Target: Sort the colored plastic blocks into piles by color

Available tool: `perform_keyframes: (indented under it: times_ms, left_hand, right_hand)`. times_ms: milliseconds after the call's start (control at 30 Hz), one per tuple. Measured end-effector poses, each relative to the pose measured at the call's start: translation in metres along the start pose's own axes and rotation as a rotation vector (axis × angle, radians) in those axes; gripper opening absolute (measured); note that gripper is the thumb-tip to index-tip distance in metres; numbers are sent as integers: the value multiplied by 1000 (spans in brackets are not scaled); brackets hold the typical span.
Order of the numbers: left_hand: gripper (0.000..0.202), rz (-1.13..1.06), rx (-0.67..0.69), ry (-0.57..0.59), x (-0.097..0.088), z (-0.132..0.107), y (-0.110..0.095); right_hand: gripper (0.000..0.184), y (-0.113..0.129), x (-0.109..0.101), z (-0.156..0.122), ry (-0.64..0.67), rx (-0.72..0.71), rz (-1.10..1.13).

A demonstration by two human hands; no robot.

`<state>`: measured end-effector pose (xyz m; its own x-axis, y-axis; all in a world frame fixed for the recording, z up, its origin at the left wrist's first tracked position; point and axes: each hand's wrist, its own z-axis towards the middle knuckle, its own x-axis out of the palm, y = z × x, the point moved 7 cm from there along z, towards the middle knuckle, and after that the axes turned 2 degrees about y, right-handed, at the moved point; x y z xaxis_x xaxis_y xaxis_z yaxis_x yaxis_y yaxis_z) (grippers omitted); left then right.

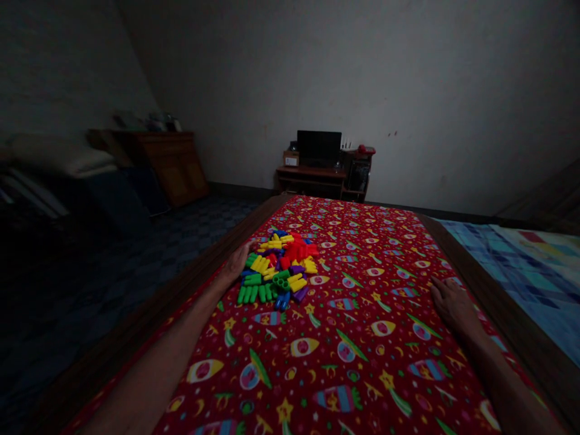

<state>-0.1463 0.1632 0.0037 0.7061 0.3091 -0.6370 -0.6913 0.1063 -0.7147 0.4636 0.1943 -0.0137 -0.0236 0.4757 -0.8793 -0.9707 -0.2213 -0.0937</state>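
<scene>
A loose pile of bullet-shaped plastic building blocks [261,264] in green, yellow, red, blue and purple lies on the red printed cloth [348,314]. At the pile's left edge rests my left hand [237,263], its fingers stretched forward and nothing seen in them; whether it touches the blocks I cannot tell. Well to the right of the pile, my right hand [453,301] lies on the cloth near the right edge, fingers extended and holding nothing.
The cloth covers a table with dark wooden edges [521,308]. On the right is a bed with blue checked bedding [489,254]. A monitor [319,148] stands on a desk [312,174] by the far wall. At left is a wooden cabinet [174,166].
</scene>
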Motion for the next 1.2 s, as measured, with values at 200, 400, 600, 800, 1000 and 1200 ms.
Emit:
perform_keyframes:
  times_ms: [200, 400, 600, 800, 1000, 1200]
  left_hand:
    - [88, -52, 92, 167, 15, -3, -11]
    - [88, 44, 120, 160, 25, -20, -54]
    - [76, 117, 219, 202, 42, -29, -88]
    - [66, 52, 343, 301, 74, -51, -122]
    - [61, 51, 459, 403, 116, -82, -173]
    - [59, 140, 549, 455, 93, -105, -182]
  right_hand:
    - [50, -1, 1, -1, -2, 6, -9]
    - [46, -2, 0, 0, 11, 9, 10]
    - [46, 2, -4, 1, -8, -14, 22]
    - [47, -1, -4, 0, -22, 28, 20]
    - [46, 2, -5, 1, -3, 38, 16]
    - [46, 4, -7, 2, 9, 31, -22]
